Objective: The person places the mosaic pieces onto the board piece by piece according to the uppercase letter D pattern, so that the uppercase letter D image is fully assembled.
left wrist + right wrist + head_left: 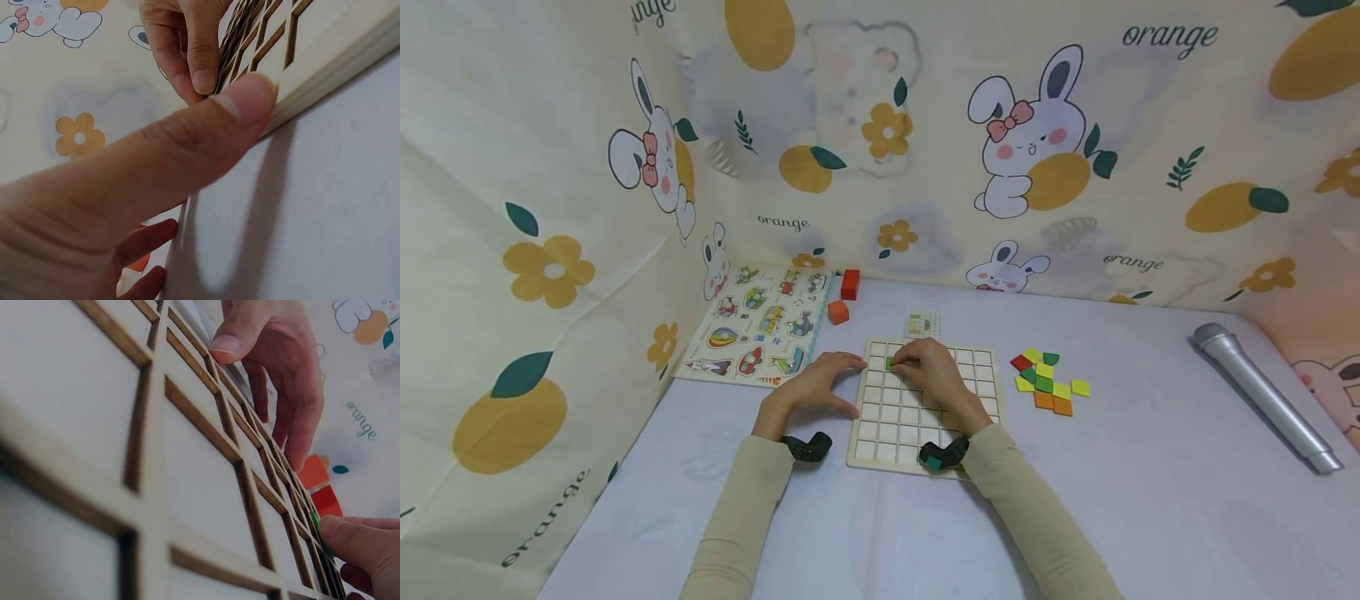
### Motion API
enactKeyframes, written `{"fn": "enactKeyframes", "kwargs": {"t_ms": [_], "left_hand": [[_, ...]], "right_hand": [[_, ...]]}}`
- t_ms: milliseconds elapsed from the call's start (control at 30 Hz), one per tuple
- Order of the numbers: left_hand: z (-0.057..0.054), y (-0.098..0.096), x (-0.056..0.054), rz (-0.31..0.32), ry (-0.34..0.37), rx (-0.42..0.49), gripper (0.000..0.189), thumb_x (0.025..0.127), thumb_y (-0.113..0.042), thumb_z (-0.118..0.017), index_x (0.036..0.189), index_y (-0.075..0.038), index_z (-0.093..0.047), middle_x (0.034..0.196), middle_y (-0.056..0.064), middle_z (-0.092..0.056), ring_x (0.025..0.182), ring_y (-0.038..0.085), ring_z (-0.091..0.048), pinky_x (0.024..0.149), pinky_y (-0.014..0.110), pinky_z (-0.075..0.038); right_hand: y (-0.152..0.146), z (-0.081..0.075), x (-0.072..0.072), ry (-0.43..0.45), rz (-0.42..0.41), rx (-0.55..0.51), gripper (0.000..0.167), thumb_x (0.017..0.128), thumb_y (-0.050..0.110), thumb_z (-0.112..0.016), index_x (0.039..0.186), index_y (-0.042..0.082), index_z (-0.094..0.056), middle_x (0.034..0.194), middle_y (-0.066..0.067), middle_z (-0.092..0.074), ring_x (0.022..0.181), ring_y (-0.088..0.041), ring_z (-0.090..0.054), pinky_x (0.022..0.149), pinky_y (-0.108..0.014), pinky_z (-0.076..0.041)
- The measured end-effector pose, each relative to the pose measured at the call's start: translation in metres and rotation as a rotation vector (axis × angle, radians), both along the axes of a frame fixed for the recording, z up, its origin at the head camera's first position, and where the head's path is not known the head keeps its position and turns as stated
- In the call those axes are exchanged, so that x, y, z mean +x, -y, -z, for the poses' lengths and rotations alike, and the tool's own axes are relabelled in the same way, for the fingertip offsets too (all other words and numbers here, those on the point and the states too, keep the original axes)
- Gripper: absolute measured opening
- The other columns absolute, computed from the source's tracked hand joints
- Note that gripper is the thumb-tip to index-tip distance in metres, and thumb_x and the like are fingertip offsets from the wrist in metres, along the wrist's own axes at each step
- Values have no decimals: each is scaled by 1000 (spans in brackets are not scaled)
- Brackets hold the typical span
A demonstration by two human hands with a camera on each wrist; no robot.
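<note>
R hand (934,373) pinching green tile (889,363) at wood grid board (886,432)

Bare R hand is clamping the small flat green tile btwn thumb & fingertips, holding it at a cell nr the board's far L corner; can't tell if it's fully seated. L hand (814,385) is holding nothing, thumb & fingers spreading wide apart along the board's L side, thumb tip touching the pale wood rim.

Board is lying flat, roughly sq., w/ thin raised slats forming sq. cells; slat walls are showing dark brown in the wrist views, cell floors looking smooth & whitish. Just R of it, loose tiles (1043,383) are lying in a cluster, thin & flat, mostly sq., in yellow, green, orange & red, some overlapping.

Behind the board a small printed card (922,324) is lying flat. Far L, a picture board (760,329) w/ colorful toy & vehicle shapes is lying nr a red oblong block (850,284) & an orange block (838,312). Far R, a silver microphone (1266,396) is lying slantwise, its long tube shining, head rounded. All are resting on a pale, faintly creased cloth (1150,517); a cream backdrop (940,167) w/ rabbits & oranges is hanging behind, wrinkling a bit.
</note>
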State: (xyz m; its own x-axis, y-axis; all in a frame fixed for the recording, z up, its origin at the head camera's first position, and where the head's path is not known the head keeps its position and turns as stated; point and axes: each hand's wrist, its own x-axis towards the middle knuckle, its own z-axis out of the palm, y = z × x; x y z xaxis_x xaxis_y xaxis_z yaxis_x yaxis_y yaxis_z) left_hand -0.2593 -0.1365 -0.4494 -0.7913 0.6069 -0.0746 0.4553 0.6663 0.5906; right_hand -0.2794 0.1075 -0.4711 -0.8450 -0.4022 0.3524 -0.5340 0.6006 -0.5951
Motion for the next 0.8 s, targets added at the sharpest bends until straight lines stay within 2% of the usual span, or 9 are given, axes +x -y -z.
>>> {"fn": "enactKeyframes", "kwargs": {"t_ms": [233, 400, 567, 800], "left_hand": [[0, -1, 0, -9, 8, 0, 82, 68, -39, -82, 137, -11, -46, 145, 9, -38, 135, 29, -29, 112, 46, -26], [0, -2, 0, -5, 8, -10, 83, 68, -39, -81, 137, -11, -45, 146, 9, -37, 136, 28, -28, 112, 45, -25], [-1, -2, 1, -10, 6, -18, 82, 69, -39, -81, 137, -11, -45, 146, 9, -37, 136, 28, -28, 112, 46, -25], [-1, -2, 2, -30, 24, -26, 84, 67, -40, -82, 138, -13, -45, 146, 7, -36, 136, 27, -27, 113, 45, -24]], "right_hand": [[0, -1, 0, -25, 0, 42, 6, 82, 15, -72, 87, 12, -75, 96, -2, -65, 95, -22, -55, 88, -41, -47], [-7, -8, 2, -48, -17, 11, 12, 82, 13, -71, 93, 9, -73, 97, -4, -66, 93, -23, -57, 82, -40, -50], [-29, -16, 6, -52, 3, -15, 18, 84, 11, -69, 101, 5, -70, 102, -9, -63, 90, -25, -58, 73, -40, -54], [-76, -27, 16, -79, 71, -17, 19, 82, 11, -71, 101, 6, -70, 101, -11, -64, 88, -27, -56, 74, -44, -52]]}}
